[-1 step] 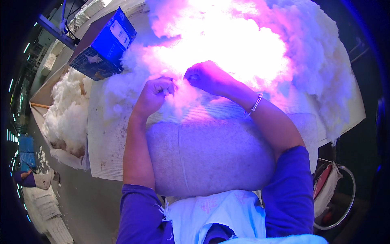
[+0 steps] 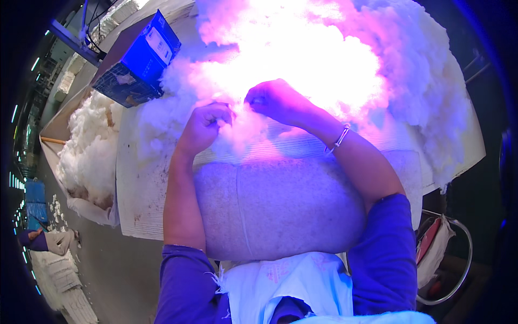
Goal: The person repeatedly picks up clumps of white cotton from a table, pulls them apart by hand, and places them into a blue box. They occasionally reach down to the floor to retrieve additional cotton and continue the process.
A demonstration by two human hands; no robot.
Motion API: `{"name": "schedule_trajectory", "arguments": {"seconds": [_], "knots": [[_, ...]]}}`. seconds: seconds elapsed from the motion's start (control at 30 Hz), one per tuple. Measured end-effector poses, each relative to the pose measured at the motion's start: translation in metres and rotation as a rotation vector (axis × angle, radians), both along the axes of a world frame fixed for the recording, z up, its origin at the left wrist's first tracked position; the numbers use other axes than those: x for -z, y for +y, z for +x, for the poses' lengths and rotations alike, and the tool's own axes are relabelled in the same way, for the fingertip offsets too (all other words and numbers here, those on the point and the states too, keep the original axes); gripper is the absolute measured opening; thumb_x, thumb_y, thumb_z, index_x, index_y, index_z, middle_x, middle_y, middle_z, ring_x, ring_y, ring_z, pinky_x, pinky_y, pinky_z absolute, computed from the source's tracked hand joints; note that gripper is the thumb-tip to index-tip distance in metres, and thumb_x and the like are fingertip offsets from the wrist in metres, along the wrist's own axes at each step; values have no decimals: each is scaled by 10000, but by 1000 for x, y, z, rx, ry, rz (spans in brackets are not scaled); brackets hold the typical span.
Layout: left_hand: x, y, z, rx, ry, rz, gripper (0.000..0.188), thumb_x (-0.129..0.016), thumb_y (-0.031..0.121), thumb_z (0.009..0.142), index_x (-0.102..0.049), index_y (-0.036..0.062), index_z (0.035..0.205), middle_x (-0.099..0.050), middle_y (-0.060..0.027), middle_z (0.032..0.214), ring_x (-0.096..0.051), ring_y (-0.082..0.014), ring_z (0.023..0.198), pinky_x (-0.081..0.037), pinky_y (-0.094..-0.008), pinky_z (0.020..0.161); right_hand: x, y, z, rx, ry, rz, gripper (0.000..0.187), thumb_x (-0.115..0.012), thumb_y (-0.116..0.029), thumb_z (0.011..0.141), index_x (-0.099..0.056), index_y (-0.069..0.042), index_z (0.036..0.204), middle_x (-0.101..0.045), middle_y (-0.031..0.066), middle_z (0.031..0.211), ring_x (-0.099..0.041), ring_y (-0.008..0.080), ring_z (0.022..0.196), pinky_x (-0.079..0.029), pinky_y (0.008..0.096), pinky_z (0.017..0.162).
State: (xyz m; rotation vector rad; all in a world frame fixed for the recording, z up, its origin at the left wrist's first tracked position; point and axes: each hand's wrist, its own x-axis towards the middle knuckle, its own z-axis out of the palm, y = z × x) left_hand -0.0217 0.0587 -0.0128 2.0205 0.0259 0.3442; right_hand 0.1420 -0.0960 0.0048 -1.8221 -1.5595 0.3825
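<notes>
A big heap of fluffy white fibre, like cotton (image 2: 415,81), spreads over the far side of the table, with violet-white glare washing out its middle. At the heap's near edge, my left hand (image 2: 206,127) is closed with curled fingers, a tuft of fibre (image 2: 244,129) against its fingertips. Just to its right, my right hand (image 2: 275,101) is bent at the wrist and pinched closed at the top of the same tuft. A silvery bracelet (image 2: 339,140) circles the right wrist. Glare partly hides the fingertips.
A grey padded cushion (image 2: 291,205) lies between my forearms on the pale table (image 2: 143,200). At the far left stands a blue box (image 2: 137,59); below it, a cloth-lined bin (image 2: 48,127) holds more fibre. A co-worker (image 2: 40,240) is at the left edge, a metal-framed chair (image 2: 468,254) at the right.
My hands stay almost in place, the right one shifting very slightly. At the left edge, the co-worker's arm has moved a little.
</notes>
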Motion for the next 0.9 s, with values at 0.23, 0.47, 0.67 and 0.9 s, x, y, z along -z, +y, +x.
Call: {"name": "schedule_trajectory", "arguments": {"seconds": [0.23,0.47,0.67,0.9], "knots": [[-7,-16,4,-136,14,-55,405,-622,21,756,-577,10,1158,-625,-81,1001,-591,-152,914,-486,-300,811,0,0,-6,-43,-68,219,167,-646,-100,806,-655,-48,963,-648,72,804,-618,151,703,-512,292,650],[16,15,-3,-218,57,-141,252,-597,-16,792,-621,26,1039,-635,-30,924,-589,-101,843,-480,-233,713,-51,-40,65,168,571,513,249,-663,-108,811,-597,34,1006,-663,97,848,-643,148,678,-507,247,607],[20,22,-3,-257,-171,-350,312,-523,-2,804,-555,23,1113,-596,-54,1056,-585,-123,913,-493,-263,785,-88,-87,74,282,331,602,361,-649,-83,811,-580,-54,1164,-606,43,908,-532,67,575,-435,198,512],[45,33,4,3,-205,-1033,409,-498,254,881,-472,41,1230,-559,-86,1123,-570,-204,1014,-496,-347,857,-64,-41,30,-10,523,152,490,-668,-105,816,-508,-138,1278,-563,-14,707,-556,67,607,-470,204,535]]}}
